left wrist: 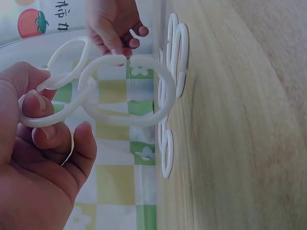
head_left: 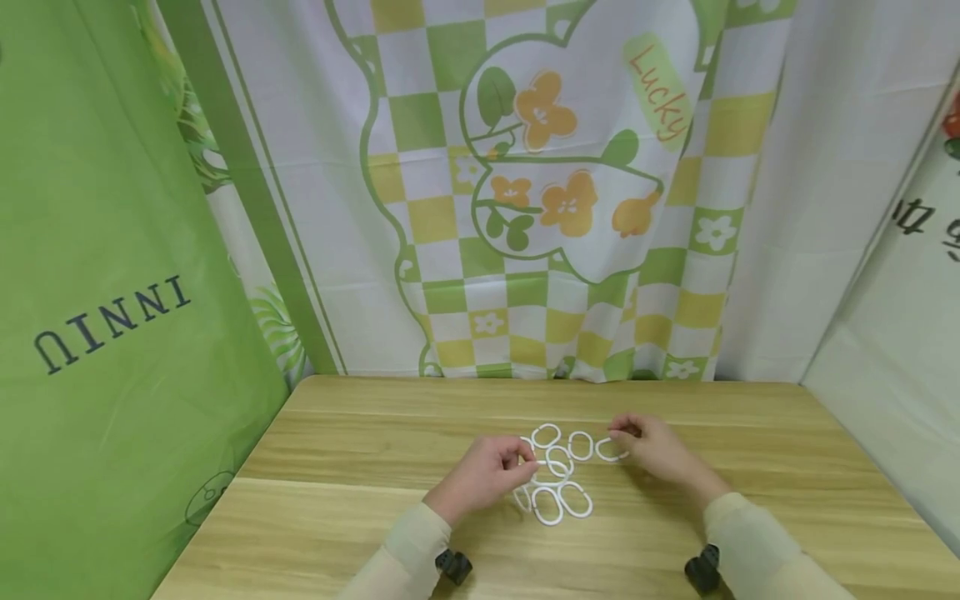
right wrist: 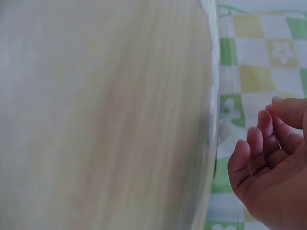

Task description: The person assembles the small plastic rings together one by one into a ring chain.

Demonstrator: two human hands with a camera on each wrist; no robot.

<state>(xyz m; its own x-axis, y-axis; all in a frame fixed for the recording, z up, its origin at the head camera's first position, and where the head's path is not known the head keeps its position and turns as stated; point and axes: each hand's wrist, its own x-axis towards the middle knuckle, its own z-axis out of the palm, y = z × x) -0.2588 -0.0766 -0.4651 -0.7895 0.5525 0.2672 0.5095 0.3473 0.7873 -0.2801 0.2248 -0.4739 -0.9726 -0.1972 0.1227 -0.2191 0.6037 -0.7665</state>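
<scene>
Left hand point(head_left: 487, 473) is up off the table, thumb and index clamped on a white ring point(left wrist: 53, 119), other fingers bent in toward the palm. A second ring point(left wrist: 169, 91) is linked through it and hangs off the fingers. Third ring point(left wrist: 87, 50) shows by the thumb tip; fingers hide that spot, so can't say if it's linked too. Right hand point(head_left: 655, 450) is over the rightmost loose ring point(head_left: 597, 448): fingers loosely bent, thumb tip close to index tip. From the left wrist view it's raised clear of the table. More loose rings point(head_left: 590, 500) lie flat in a loose group between the hands, two of them side by side at the near edge. All on a wood-grain table point(head_left: 337, 500). Behind it, a checked curtain point(head_left: 420, 121) with orange flowers and "Lucky" on it; green curtain point(head_left: 112, 200) on the left. Pale sleeves point(head_left: 408, 542), black device point(head_left: 453, 567) at each wrist.
</scene>
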